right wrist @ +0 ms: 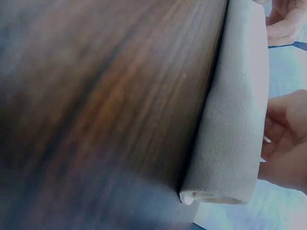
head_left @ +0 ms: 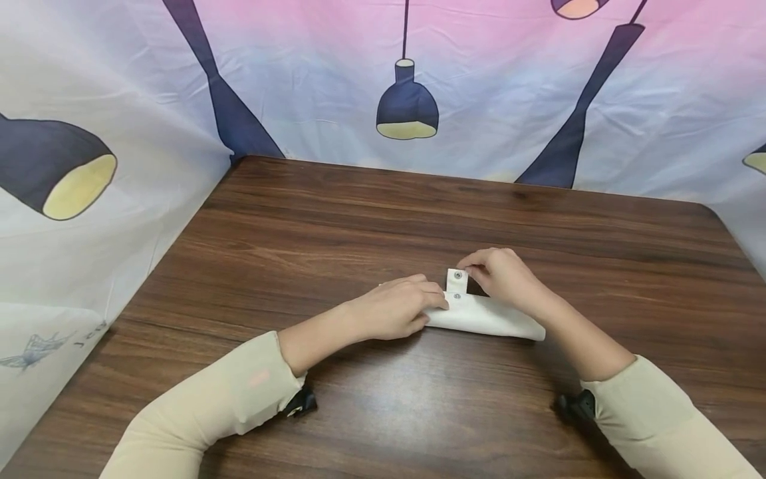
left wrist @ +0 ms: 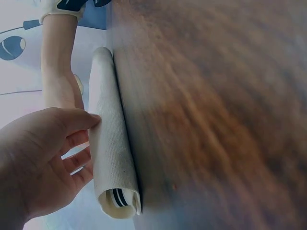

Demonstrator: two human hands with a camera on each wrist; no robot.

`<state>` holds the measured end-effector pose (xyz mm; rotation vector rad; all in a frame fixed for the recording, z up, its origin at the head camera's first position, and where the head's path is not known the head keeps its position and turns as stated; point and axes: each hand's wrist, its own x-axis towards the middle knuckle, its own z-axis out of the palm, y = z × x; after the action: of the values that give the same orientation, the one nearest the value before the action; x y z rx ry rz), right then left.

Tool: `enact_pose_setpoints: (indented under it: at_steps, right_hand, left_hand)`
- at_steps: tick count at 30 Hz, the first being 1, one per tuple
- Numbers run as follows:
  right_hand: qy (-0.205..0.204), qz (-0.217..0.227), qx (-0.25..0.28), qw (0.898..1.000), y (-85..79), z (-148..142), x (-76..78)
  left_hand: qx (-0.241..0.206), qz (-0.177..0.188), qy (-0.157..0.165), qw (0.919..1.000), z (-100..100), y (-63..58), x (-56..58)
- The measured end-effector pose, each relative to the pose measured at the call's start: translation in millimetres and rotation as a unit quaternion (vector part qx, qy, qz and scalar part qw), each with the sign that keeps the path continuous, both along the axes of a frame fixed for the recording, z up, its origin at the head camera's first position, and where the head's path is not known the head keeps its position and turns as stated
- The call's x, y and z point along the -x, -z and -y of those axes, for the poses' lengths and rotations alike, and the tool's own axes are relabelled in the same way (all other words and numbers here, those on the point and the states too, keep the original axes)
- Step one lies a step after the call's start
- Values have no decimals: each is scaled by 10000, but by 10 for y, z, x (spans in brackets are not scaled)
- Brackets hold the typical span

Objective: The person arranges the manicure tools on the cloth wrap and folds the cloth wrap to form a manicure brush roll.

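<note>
A cream fabric roll [head_left: 491, 318] lies on the wooden table, with a short strap [head_left: 457, 285] standing up from its far side. Two metal snap pieces [head_left: 457, 275] show, one on the strap and one at its base. My left hand [head_left: 397, 307] holds the roll's left part, its thumb [left wrist: 86, 120] on the near side and the fingers over the far side. The thumb and forefinger of my right hand [head_left: 505, 278] pinch the strap's right corner. Inside the roll's left end, a black-and-white striped piece [left wrist: 119, 197] shows. A small white tip [right wrist: 187, 197] pokes from the right end.
The dark brown table [head_left: 359, 226] reaches back to a hanging cloth backdrop [head_left: 335, 80] printed with lamps. Another stretch of this cloth hangs along the left side. Dark wrist devices [head_left: 299, 402] sit at both sleeve cuffs, low over the table.
</note>
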<state>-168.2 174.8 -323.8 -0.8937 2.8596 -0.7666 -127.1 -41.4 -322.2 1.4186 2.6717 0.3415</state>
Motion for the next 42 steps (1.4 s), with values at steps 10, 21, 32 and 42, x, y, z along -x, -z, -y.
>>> enact_pose_setpoints:
  at_steps: [10, 21, 32, 42]
  right_hand:
    - [-602, 198, 214, 9978, 8, -64, -164]
    - [-611, -381, 283, 9970, 57, -47, -241]
    - [-925, -415, -102, 9948, 94, -77, -322]
    - [-1064, -848, -212, 9905, 114, -50, -353]
  left_hand:
    - [-10, -23, -54, 10000, -4, 16, 0]
    - [1, -93, -31, 10000, -3, 2, -3]
    - [-22, -91, -7, 10000, -23, 24, 17]
    - [82, -159, -94, 9998, -43, 18, 8]
